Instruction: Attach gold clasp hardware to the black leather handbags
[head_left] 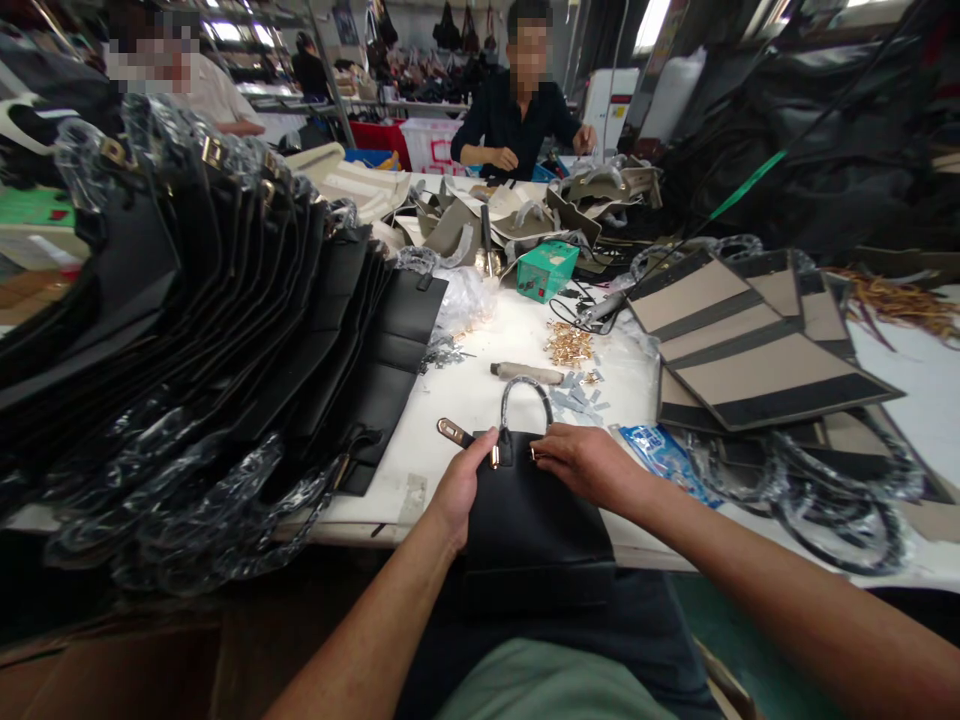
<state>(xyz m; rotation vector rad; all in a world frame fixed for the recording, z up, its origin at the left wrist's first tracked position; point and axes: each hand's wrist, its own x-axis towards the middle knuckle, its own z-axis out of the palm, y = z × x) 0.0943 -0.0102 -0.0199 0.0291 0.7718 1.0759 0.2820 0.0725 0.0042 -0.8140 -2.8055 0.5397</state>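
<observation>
Black leather handbag (534, 530) sits at the near table edge at 6 o'clock, top edge up, lower part hanging past the edge over the person's lap. Curved handle wrapped in clear plastic (525, 394) stands upright from the bag top.

Left hand (466, 485) is closed around the top-left of the bag, fingers curled, thumb side up against a small gold fitting (494, 457). Gold-tipped strap tab (454, 432) sticks out just past that hand at about 10 o'clock from it. Right hand (585, 462) comes in from 3 o'clock, fingers close together and stretched out, fingertips touching the top-right edge of the bag by a small gold stud (532, 453). Can't tell if the right thumb pinches behind the edge; it's hidden.

Table (390, 505) is white-topped. Stack of black bags in plastic (225, 300) fills 9 to 10 o'clock. Loose gold hardware (568, 345) and a tan cylindrical item (526, 373) lie just ahead of the hands at 12 o'clock. Green box (547, 270) is beyond them. Beige-and-black bag panels (757, 340) are stacked at 2 o'clock, blue-printed plastic packet (664, 460) nearer the right hand. Co-worker in a black shirt (517, 130) sits across the table at 12 o'clock, hands on the far side, well apart.
</observation>
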